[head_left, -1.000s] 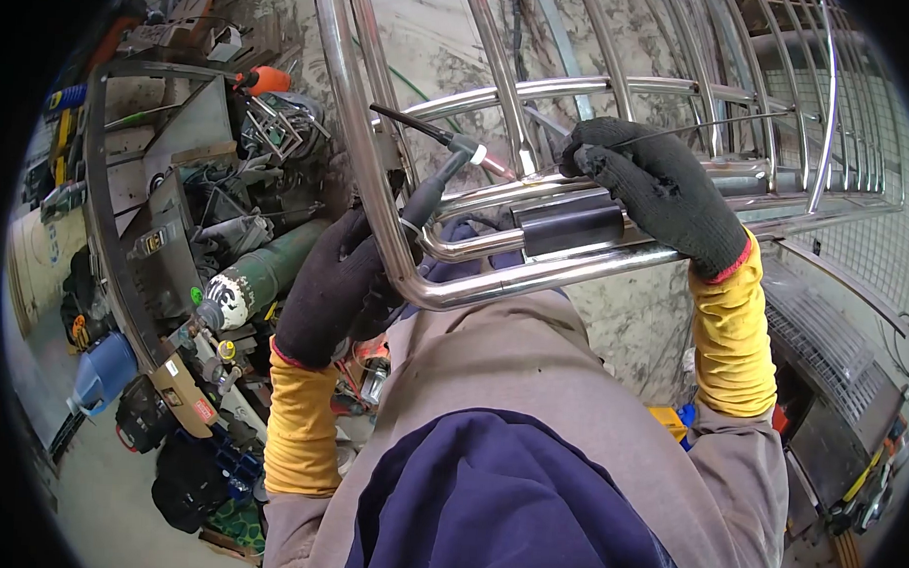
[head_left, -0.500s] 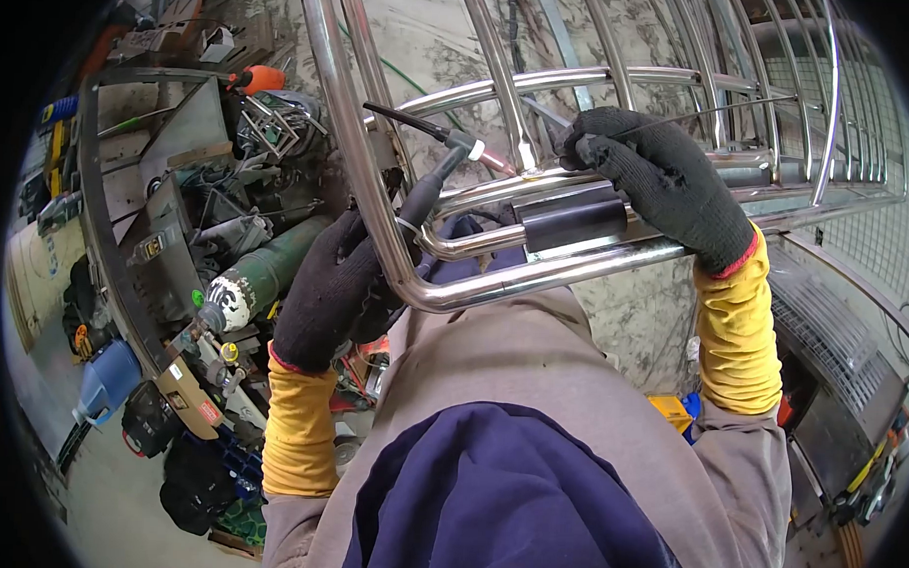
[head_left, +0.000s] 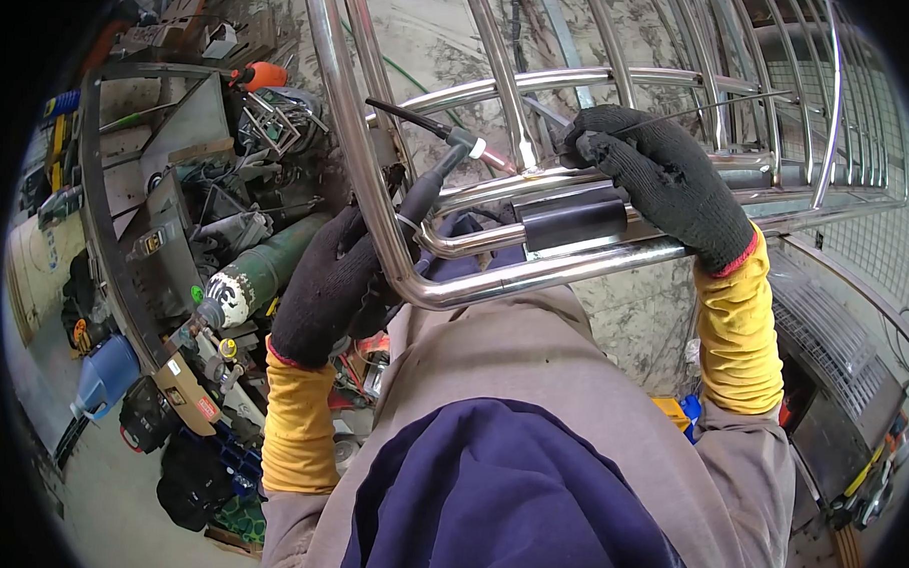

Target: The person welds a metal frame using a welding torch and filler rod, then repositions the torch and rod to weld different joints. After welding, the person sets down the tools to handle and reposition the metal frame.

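Observation:
My left hand (head_left: pixel 324 284), in a black knit glove, is closed around the handle of a TIG welding torch (head_left: pixel 440 173), partly behind a bent steel tube. The torch's pink nozzle points at a joint on the shiny tubular metal frame (head_left: pixel 494 285), where an upright bar meets a horizontal tube. On the other side of that joint, my right hand (head_left: pixel 668 186), also gloved, pinches a thin filler rod (head_left: pixel 716 110) whose long end runs off to the upper right. Just below the right fingers, a black sleeve (head_left: pixel 575 222) sits around a tube.
At left, a green gas cylinder (head_left: pixel 275 268) lies among scrap metal. A blue jug (head_left: pixel 108 377) and black bags (head_left: pixel 195 485) are on the floor near it. Metal grating (head_left: pixel 824 322) leans at right. Railing bars extend toward the upper right.
Almost nothing differs. The torch nozzle and both hands hold their places at the joint, with only a slight shift of the whole view.

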Demonstrator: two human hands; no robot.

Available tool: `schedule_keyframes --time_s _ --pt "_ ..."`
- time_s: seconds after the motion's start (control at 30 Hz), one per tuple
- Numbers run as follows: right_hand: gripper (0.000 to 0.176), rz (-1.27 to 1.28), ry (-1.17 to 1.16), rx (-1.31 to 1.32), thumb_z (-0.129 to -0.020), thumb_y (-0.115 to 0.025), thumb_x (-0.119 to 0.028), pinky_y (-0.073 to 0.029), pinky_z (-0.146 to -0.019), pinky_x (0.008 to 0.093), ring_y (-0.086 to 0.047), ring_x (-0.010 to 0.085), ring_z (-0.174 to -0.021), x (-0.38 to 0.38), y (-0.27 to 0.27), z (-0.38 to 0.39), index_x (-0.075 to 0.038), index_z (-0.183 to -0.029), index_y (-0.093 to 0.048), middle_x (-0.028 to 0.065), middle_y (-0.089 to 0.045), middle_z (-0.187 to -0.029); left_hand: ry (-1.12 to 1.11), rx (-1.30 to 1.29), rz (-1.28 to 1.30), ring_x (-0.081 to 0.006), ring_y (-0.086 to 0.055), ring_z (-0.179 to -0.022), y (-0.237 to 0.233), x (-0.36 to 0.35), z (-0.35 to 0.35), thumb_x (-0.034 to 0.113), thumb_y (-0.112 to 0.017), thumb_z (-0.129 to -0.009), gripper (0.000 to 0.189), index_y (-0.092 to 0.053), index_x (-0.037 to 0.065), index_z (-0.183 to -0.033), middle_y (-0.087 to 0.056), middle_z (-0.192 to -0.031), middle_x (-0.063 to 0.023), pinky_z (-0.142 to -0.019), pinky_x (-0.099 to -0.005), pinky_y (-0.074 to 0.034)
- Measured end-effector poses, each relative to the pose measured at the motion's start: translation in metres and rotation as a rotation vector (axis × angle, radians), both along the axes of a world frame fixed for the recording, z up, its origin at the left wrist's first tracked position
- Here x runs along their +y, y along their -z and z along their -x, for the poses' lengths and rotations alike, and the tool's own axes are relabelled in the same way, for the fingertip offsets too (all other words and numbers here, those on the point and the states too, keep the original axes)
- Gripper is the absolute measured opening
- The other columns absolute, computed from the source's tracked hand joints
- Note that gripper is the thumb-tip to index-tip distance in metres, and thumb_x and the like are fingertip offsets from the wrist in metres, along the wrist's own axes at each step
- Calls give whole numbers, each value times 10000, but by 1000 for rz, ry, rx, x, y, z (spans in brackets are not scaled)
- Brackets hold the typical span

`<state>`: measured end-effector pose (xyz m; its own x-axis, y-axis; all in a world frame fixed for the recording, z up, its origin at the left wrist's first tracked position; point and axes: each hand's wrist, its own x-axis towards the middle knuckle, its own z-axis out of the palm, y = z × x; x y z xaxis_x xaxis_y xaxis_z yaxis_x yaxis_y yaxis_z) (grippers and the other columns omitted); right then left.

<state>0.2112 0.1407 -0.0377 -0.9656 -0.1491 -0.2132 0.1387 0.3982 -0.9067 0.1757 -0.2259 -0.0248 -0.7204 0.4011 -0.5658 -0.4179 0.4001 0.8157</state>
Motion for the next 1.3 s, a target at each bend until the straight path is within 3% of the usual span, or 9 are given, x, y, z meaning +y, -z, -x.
schedule_keyframes --time_s 0.13,0.2,0.43,0.5,0.6,0.8,1.03,1.23,1.3 --pt "322 -14 -19 44 -1113 -678 -180 -603 -970 353 -749 189 -1071 1 1 0 28 -1356 -716 129 -795 -1171 -44 -130 40 -107 -657 -905 -5 2 5 252 -644 -1079 366 -703 -26 -1309 -726 -1053 -70 -815 -280 -549" --pt "308 -49 -36 76 -1108 -684 -162 -603 -971 350 -747 187 -1083 0 -2 0 24 -1351 -717 125 -792 -1182 32 -141 66 -185 -726 -1060 2 -6 7 328 -668 -1064 618 -569 9 -1584 -751 -1236 -134 -954 -343 -576" --pt "278 -21 -83 124 -1095 -696 -120 -599 -967 342 -741 181 -1081 2 2 -1 24 -1331 -721 119 -785 -1206 32 -152 69 -200 -727 -1102 3 -8 3 278 -652 -1085 577 -564 -1 -1583 -718 -1317 -154 -971 -343 -580" --pt "283 -19 -41 60 -1096 -696 -127 -599 -970 346 -742 186 -1094 2 -1 -2 28 -1331 -719 127 -785 -1210 280 168 51 -225 -716 -1163 10 -16 0 204 -633 -1099 517 -571 -8 -1566 -666 -1399 -184 -994 -358 -584" --pt "293 -29 -26 83 -1097 -697 -137 -601 -970 350 -742 186 -1099 1 -1 -2 30 -1337 -718 130 -786 -1214 84 -64 94 -250 -702 -1206 4 -8 0 139 -623 -1096 473 -585 -10 -1543 -629 -1440 -208 -1008 -366 -585" --pt "292 -18 -63 110 -1100 -694 -147 -603 -960 350 -742 182 -1083 2 -1 0 29 -1332 -723 133 -786 -1215 95 101 32 -148 -683 -966 4 -3 0 192 -613 -1092 330 -700 -45 -1304 -712 -1200 -114 -879 -311 -562" --pt "299 -53 -56 99 -1101 -692 -143 -607 -952 346 -752 184 -1081 1 -1 0 29 -1345 -715 130 -789 -1209 1 -31 26 -161 -689 -1002 5 -6 0 174 -604 -1094 320 -700 -53 -1298 -707 -1225 -126 -901 -321 -563" --pt "303 -64 -43 72 -1098 -694 -137 -610 -960 351 -760 198 -1086 2 -1 -1 33 -1349 -711 140 -788 -1205 -36 -73 39 -123 -675 -927 -4 1 4 247 -656 -1060 377 -703 -36 -1305 -731 -1129 -98 -832 -292 -557" --pt "304 -42 -38 80 -1098 -694 -136 -611 -965 355 -759 200 -1086 2 0 -1 35 -1348 -710 141 -788 -1204 6 -145 36 -185 -730 -1023 1 -4 7 303 -673 -1057 591 -591 -19 -1546 -748 -1176 -130 -932 -337 -582"
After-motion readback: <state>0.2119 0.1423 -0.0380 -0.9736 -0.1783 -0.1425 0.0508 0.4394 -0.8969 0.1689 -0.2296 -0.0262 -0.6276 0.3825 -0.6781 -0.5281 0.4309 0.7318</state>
